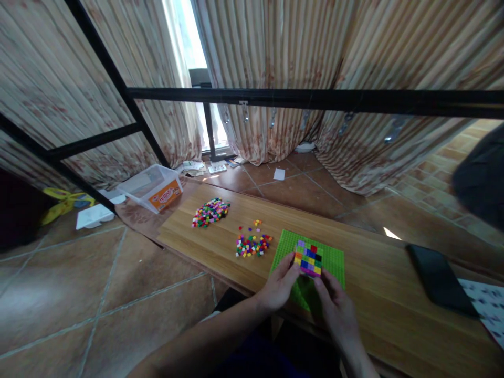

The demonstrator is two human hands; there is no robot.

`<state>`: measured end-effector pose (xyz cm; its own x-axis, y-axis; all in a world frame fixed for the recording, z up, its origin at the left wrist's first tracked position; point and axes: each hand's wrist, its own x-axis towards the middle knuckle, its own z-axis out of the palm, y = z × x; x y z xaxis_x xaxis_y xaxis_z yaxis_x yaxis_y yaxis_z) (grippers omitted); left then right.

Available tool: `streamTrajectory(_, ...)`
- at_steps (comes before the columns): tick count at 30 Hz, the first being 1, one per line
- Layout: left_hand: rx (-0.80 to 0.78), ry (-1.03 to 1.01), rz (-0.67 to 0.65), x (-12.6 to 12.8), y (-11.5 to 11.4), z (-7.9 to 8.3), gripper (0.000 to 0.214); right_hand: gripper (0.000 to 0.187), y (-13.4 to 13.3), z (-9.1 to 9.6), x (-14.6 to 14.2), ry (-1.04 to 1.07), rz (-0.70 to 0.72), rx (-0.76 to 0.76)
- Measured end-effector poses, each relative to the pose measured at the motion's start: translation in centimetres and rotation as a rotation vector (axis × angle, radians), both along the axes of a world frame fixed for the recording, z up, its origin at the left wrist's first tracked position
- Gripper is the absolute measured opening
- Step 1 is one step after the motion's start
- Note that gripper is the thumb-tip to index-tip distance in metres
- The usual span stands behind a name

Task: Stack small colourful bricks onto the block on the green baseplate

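Multicolour brick block (308, 258) roughly square, no clear long axis, face up — on green baseplate (331, 258); left hand (279, 287) and right hand (335, 305) pinch its near edge, fingers closed.

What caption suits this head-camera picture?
Both hands, left hand and right hand, grip a multicoloured brick block above a green baseplate.

You're facing striped beige-and-brown curtains (283, 58) w/ bright daylight thru a narrow window gap (192, 37). A black metal frame bar (315, 100) crosses in front. Below: terracotta tile floor (79, 283) w/ pale grout, scattered white papers (94, 215), and a light wood-grain tabletop (378, 294) running diag. to your right.
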<state>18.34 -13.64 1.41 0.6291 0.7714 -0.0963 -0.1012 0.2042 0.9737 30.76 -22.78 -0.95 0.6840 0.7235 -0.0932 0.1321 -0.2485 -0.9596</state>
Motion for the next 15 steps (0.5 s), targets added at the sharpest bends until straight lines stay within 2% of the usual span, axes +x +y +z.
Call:
streamTrajectory(3, 0.113, 0.01, -0.049, 0.2, -0.5, 0.5, 0.042, 0.061, -0.3, -0.2, 0.4, -0.043, -0.019, -0.037)
streamTrajectory(7, 0.264, 0.18, -0.064, 0.0, -0.1, 1.3, 0.052, 0.065, -1.0, 0.3, 0.8, -0.172, 0.026, -0.066)
streamTrajectory(11, 0.495, 0.376, -0.097, -0.3, 0.0, 1.9, 0.063, 0.061, -0.6, 1.7, 0.2, -0.551, 0.029, -0.013)
streamTrajectory(15, 0.786, 0.491, -0.099, -0.6, 0.1, 1.8, 0.061, 0.048, 0.8, 2.6, -0.2, -0.858, 0.115, 0.019)
